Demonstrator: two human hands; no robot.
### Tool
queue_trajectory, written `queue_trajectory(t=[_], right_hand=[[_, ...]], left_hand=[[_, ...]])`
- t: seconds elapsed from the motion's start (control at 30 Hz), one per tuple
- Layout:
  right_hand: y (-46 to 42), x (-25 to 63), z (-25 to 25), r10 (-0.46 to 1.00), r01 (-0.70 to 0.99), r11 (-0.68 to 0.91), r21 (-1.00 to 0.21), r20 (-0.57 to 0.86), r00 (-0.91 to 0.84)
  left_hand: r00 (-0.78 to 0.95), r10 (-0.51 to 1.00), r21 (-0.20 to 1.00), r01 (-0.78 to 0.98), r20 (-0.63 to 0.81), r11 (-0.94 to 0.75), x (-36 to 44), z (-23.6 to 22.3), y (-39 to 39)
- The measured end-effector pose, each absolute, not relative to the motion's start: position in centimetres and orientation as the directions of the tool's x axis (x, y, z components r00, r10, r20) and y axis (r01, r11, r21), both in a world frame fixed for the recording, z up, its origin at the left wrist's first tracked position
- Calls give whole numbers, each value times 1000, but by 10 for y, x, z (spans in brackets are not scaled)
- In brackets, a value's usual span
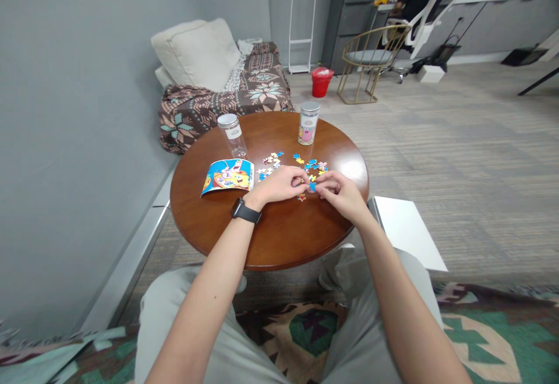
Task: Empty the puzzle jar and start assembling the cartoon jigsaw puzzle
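Note:
Over the round wooden table, my left hand (287, 184) has its thumb and fingers closed in a pinch around a small puzzle piece, mostly hidden by the fingers. My right hand (343, 194) faces it from the right, its fingertips closed at the edge of a blue puzzle piece (312, 187). Loose puzzle pieces (311, 164) lie just beyond both hands. Another group of pieces (273, 158) is spread to the left, partly behind my left hand. A single reddish piece (301, 197) rests on the near side, between the hands.
A curled cartoon picture sheet (229, 175) lies on the round table (279, 244), left of my hands. Behind it stands a clear jar (236, 142) with a silver lid. A labelled can (308, 124) stands at the back. A white box-like surface (408, 229) sits beside the table's right edge.

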State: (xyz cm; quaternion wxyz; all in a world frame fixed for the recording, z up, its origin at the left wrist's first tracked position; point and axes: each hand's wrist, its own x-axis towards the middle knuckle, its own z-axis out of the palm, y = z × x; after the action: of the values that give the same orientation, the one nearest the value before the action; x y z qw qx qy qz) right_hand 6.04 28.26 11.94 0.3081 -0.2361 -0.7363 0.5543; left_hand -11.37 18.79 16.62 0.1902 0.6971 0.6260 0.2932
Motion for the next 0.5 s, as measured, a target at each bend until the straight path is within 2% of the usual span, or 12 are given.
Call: queue_trajectory(t=[0.27, 0.5], right_hand=[[282, 62, 117, 642, -14, 256, -967, 181, -745], [284, 62, 116, 634, 0, 306, -952, 204, -746]], left_hand=[[14, 985, 734, 665, 173, -138, -116, 164, 190], [5, 989, 755, 645, 148, -116, -116, 166, 190]])
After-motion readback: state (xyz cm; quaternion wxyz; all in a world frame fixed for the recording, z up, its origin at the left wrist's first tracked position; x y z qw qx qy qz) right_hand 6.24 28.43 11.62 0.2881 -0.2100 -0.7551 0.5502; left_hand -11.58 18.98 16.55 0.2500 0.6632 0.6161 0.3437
